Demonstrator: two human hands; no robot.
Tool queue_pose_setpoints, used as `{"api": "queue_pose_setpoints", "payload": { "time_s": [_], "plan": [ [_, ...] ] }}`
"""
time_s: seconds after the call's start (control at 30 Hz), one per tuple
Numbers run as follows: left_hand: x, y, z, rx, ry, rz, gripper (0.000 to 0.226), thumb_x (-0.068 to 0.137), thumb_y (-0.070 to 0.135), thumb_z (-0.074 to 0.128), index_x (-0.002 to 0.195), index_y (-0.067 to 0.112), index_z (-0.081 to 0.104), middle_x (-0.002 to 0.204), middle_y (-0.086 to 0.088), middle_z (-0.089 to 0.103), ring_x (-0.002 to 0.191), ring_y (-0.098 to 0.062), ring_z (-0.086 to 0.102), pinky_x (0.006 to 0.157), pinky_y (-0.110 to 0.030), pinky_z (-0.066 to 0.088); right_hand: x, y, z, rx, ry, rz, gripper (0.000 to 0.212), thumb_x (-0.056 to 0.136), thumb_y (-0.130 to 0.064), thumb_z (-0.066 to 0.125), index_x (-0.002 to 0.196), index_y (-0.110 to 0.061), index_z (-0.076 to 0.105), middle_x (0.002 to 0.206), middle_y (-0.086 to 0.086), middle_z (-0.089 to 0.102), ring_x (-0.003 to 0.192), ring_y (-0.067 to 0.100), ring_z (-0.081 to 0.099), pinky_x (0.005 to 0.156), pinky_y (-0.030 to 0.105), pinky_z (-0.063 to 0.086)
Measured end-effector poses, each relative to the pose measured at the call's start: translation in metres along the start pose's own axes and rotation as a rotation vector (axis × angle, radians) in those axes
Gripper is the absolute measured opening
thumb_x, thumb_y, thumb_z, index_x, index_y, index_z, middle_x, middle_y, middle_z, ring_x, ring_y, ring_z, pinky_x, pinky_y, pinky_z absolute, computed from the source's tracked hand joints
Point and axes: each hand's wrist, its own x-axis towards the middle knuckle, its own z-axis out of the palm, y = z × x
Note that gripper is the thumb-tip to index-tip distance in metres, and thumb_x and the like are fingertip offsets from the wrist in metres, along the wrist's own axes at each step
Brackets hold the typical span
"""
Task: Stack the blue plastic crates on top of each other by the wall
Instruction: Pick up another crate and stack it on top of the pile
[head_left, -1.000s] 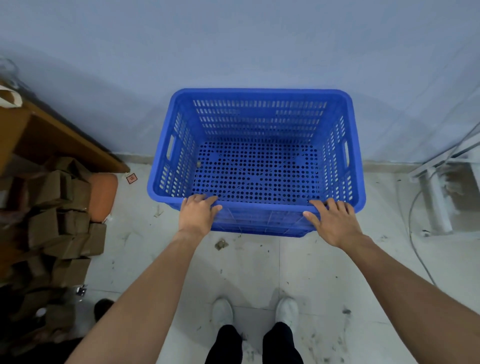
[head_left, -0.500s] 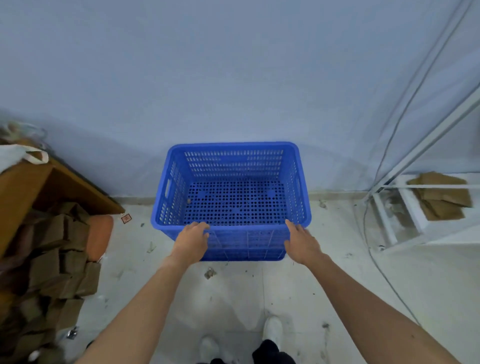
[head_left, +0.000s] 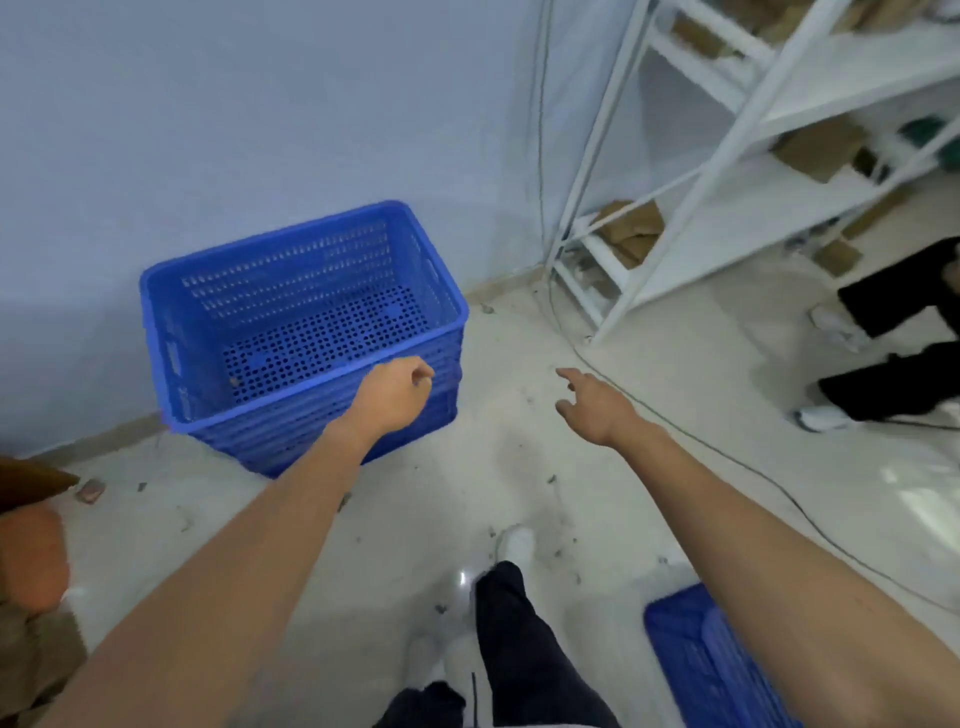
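Blue plastic crates (head_left: 304, 332) are seen nested as a stack on the pale floor (head_left: 519, 467), backed right up against the wall (head_left: 260, 104). Perforated sides and a base dotted with round holes are shown, with slot handles cut into the short ends and a thick rim all round; ribbed layers are visible below the top rim on the near side. The open mouth is turned upward, and the long axis is laid along the wall, running left to right and tilted a little in the view. The left hand (head_left: 392, 395) is held loosely curled in front of the near rim, nothing gripped; whether it touches the plastic cannot be told. The right hand (head_left: 597, 408) is spread open over bare floor, empty, well clear of the stack. Another blue crate (head_left: 711, 665) is glimpsed at the bottom right, partly covered by the right forearm. White shelving (head_left: 727, 156) is stood to the right.
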Motion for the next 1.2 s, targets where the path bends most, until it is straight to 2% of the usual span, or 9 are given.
{"api": "queue_pose_setpoints", "payload": {
  "time_s": [0.13, 0.27, 0.43, 0.57, 0.7, 0.77, 0.9, 1.07, 1.2],
  "plan": [
    [-0.012, 0.064, 0.050, 0.004, -0.109, 0.102, 0.027, 0.099, 0.018, 0.047, 0.113, 0.013, 0.070, 0.116, -0.005, 0.071, 0.107, -0.026, 0.064, 0.088, -0.033, 0.049, -0.081, 0.078, 0.005, 0.101, 0.072, 0.165, 0.056, 0.095, -0.029, 0.047, 0.149, -0.022, 0.032, 0.141, 0.016, 0.049, 0.125, 0.036, 0.050, 0.102, 0.043, 0.042],
    [-0.030, 0.142, 0.105, 0.061, -0.239, 0.250, 0.024, 0.095, 0.019, 0.050, 0.105, 0.018, 0.072, 0.106, -0.003, 0.074, 0.105, -0.028, 0.066, 0.092, -0.036, 0.051, -0.164, 0.158, 0.017, 0.226, 0.141, 0.349, 0.055, 0.095, -0.030, 0.046, 0.148, -0.023, 0.032, 0.139, 0.013, 0.052, 0.122, 0.033, 0.052, 0.099, 0.041, 0.043],
    [-0.070, 0.251, 0.193, 0.109, -0.369, 0.400, 0.026, 0.095, 0.020, 0.051, 0.111, 0.016, 0.072, 0.113, -0.003, 0.074, 0.108, -0.026, 0.064, 0.092, -0.031, 0.047, -0.268, 0.264, 0.038, 0.358, 0.203, 0.540, 0.054, 0.096, -0.029, 0.046, 0.148, -0.020, 0.032, 0.138, 0.014, 0.052, 0.119, 0.032, 0.054, 0.099, 0.042, 0.045],
    [-0.112, 0.325, 0.283, 0.163, -0.480, 0.458, 0.026, 0.096, 0.023, 0.052, 0.113, 0.017, 0.071, 0.117, -0.004, 0.072, 0.113, -0.026, 0.062, 0.096, -0.032, 0.046, -0.353, 0.359, 0.065, 0.429, 0.254, 0.649, 0.051, 0.097, -0.026, 0.048, 0.146, -0.015, 0.038, 0.139, 0.012, 0.053, 0.121, 0.032, 0.055, 0.101, 0.040, 0.045],
    [-0.160, 0.387, 0.368, 0.191, -0.583, 0.437, 0.026, 0.095, 0.023, 0.053, 0.113, 0.016, 0.071, 0.118, -0.004, 0.072, 0.112, -0.025, 0.063, 0.089, -0.025, 0.042, -0.424, 0.446, 0.097, 0.474, 0.223, 0.696, 0.046, 0.097, -0.022, 0.043, 0.142, -0.018, 0.041, 0.131, 0.011, 0.058, 0.113, 0.032, 0.058, 0.094, 0.043, 0.049],
    [-0.180, 0.412, 0.406, 0.217, -0.631, 0.429, 0.026, 0.095, 0.023, 0.053, 0.112, 0.015, 0.071, 0.116, -0.006, 0.072, 0.110, -0.026, 0.064, 0.089, -0.027, 0.044, -0.453, 0.485, 0.112, 0.507, 0.195, 0.719, 0.047, 0.095, -0.023, 0.041, 0.142, -0.020, 0.040, 0.134, 0.012, 0.056, 0.108, 0.031, 0.060, 0.090, 0.046, 0.052],
    [-0.209, 0.444, 0.466, 0.240, -0.700, 0.389, 0.026, 0.095, 0.022, 0.053, 0.111, 0.013, 0.070, 0.112, -0.007, 0.073, 0.104, -0.026, 0.065, 0.089, -0.031, 0.048, -0.498, 0.545, 0.138, 0.549, 0.164, 0.806, 0.053, 0.095, -0.023, 0.044, 0.147, -0.019, 0.034, 0.145, 0.011, 0.048, 0.123, 0.032, 0.052, 0.101, 0.046, 0.046],
    [-0.221, 0.459, 0.530, 0.272, -0.769, 0.347, 0.023, 0.094, 0.021, 0.052, 0.107, 0.013, 0.070, 0.108, -0.007, 0.073, 0.100, -0.025, 0.065, 0.088, -0.030, 0.049, -0.516, 0.603, 0.160, 0.519, 0.080, 0.854, 0.052, 0.098, -0.026, 0.044, 0.148, -0.016, 0.033, 0.145, 0.011, 0.047, 0.126, 0.033, 0.050, 0.102, 0.042, 0.044],
    [-0.221, 0.464, 0.587, 0.261, -0.844, 0.259, 0.024, 0.096, 0.024, 0.052, 0.108, 0.012, 0.069, 0.104, -0.004, 0.069, 0.102, -0.025, 0.064, 0.086, -0.032, 0.048, -0.508, 0.652, 0.180, 0.530, 0.034, 0.905, 0.055, 0.098, -0.028, 0.044, 0.150, -0.018, 0.030, 0.148, 0.010, 0.043, 0.127, 0.033, 0.049, 0.103, 0.044, 0.044]
  ]
}}
